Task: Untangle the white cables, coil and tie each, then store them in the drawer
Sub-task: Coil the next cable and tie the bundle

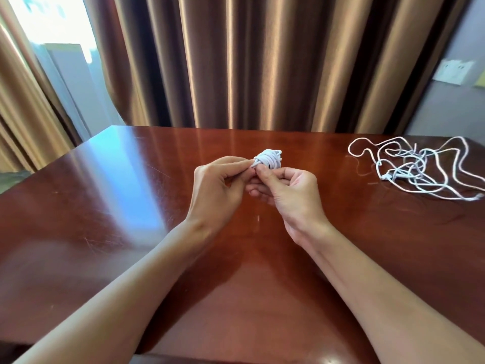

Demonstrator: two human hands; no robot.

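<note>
Centrally, above glossy reddish wooden table [110, 206]: small tight bundle of coiled white cable [269, 159] — pinched by left hand [219, 187] and right hand [291, 195], fingers curled round it. At 2 o'clock, loose tangled white cable [420, 166] — thin, looping, flat on tabletop.

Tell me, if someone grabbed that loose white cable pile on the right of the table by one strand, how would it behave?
The loose tangle of thin white cable would probably sag limply, since its strands lie in soft curves. The crossing loops suggest the rest would drag along. It looks light, and might slide easily on the glossy reddish-brown wooden table.
</note>
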